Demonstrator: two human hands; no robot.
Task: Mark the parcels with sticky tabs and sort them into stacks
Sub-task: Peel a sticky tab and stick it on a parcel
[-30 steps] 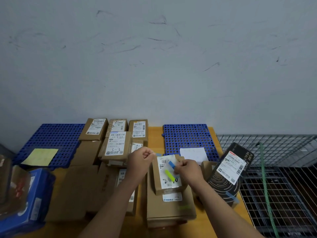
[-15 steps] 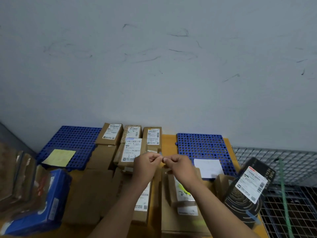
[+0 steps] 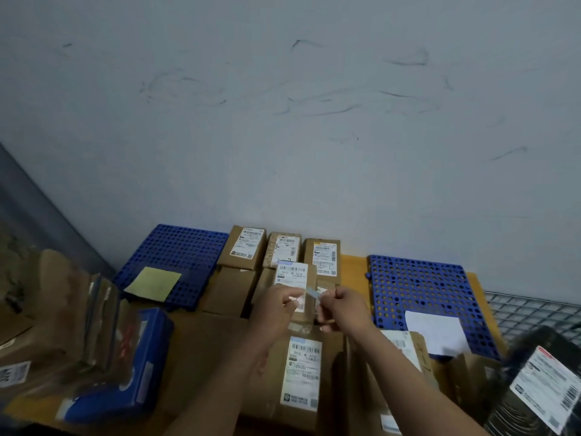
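**Blue tab held over the parcels**

We hold a small pale blue sticky tab point(image 3: 312, 293) stretched between our two hands, just above the far edge of the large brown cardboard parcel with the long white label point(image 3: 301, 376). Our left hand point(image 3: 276, 309) pinches the tab's left end with curled fingers, and our right hand point(image 3: 342, 311) pinches the right end the same way. Blur hides whether the left hand holds anything more. Behind that parcel sit several smaller brown cardboard parcels point(image 3: 283, 251), some stacked. To its right rear lies a blue perforated plastic mat point(image 3: 424, 287), and to its far right a black labelled box point(image 3: 534, 388).
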